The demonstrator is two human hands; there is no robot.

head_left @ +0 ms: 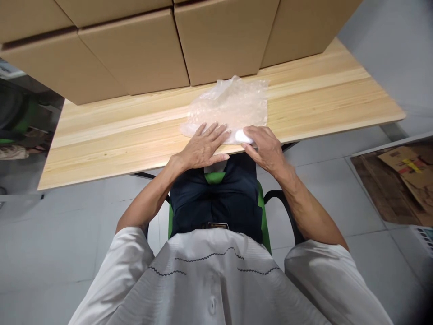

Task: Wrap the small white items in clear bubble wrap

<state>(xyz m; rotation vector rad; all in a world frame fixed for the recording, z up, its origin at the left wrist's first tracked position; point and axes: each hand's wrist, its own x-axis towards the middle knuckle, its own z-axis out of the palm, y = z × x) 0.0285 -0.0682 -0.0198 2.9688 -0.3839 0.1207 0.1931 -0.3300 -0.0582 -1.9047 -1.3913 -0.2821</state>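
A sheet of clear bubble wrap [230,104] lies spread over the front middle of the wooden table [321,99]. My left hand [204,146] rests flat on its near edge, fingers apart and palm down, holding nothing. Close to the table's front edge, my right hand [265,146] has its thumb and fingers closed around a small white rounded object [244,136]. That object sits on the near right corner of the wrap; its kind cannot be made out, and part of it is hidden by the fingers.
Large cardboard boxes [223,40] stand stacked along the table's back. A green chair with a black armrest [284,203] is under me. Flattened cardboard [399,176] lies at the right, below table height. Dark and green items [20,108] are beyond the left edge.
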